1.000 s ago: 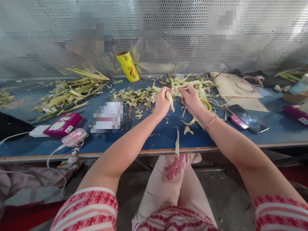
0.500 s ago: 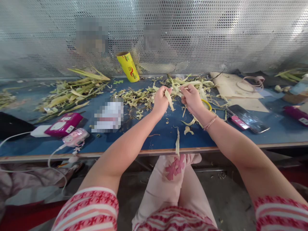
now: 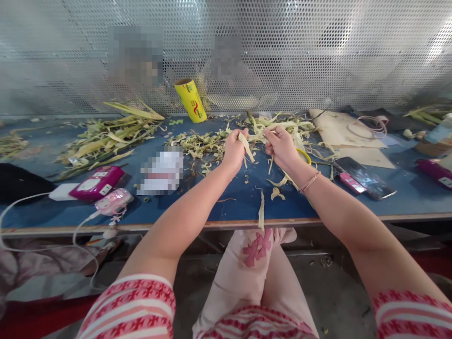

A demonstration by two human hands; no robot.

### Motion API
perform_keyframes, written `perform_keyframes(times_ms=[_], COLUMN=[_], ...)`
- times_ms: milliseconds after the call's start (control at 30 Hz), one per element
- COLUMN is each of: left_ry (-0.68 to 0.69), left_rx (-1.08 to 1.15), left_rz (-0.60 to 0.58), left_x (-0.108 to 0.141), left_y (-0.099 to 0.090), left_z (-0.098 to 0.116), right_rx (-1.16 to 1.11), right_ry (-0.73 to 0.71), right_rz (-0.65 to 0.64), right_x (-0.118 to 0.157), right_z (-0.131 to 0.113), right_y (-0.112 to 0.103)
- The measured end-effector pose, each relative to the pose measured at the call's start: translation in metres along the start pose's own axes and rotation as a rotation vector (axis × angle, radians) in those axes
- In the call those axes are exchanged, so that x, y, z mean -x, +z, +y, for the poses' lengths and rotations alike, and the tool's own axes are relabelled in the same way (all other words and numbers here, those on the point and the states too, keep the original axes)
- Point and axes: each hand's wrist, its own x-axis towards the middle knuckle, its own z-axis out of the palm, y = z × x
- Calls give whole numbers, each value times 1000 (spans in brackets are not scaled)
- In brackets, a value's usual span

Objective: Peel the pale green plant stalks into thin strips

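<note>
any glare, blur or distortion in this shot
Head view: glare at the upper right of the perforated panel; pixel blocks on the blue table; pale strips between left hand and right hand look soft; wide-angle stretch seems to enlarge the arms.

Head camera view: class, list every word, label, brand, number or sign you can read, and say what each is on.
"WRAP": slanted, on the yellow tube; its other print is too blurred.
Left magenta device and right magenta device: pale markings, too small to read.
White pixelated item: any text is masked.
Phone: screen unreadable.
</note>
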Motion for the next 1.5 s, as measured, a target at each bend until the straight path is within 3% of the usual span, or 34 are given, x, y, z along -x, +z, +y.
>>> perform_keyframes(times_ms=[400,600,733,800,933,1033,1233,1500], left_ry=[64,-236,-402,-369,-147,-29,-100,-147], left_rx=[-128,135,150,74,-61,-76,124,232], left_rz=[-102,-102,-157,-128,-43,-73,-344,-419], left_x=[11,5,-5,-9,-12,-9,3,6], left_y=[1,-1,-11,-14,-15,-14,-11,-14], left_z=[0,7,9,5,-3,-2,13,22], right_rx=[-83,-83,-94,-100,-92,-61,-23,-17], right_ry=[93,138,207,221,229,265,267,266], right_rz=[13,-69,-133,-134,-134,-147,-156,-170], right_x=[-3,-3,-4,-5,-8,-9,-11,-11], right_z=[1,3,4,5,6,7,6,7], right_y=[-9,-14,-20,-22,-24,-26,-27,-29])
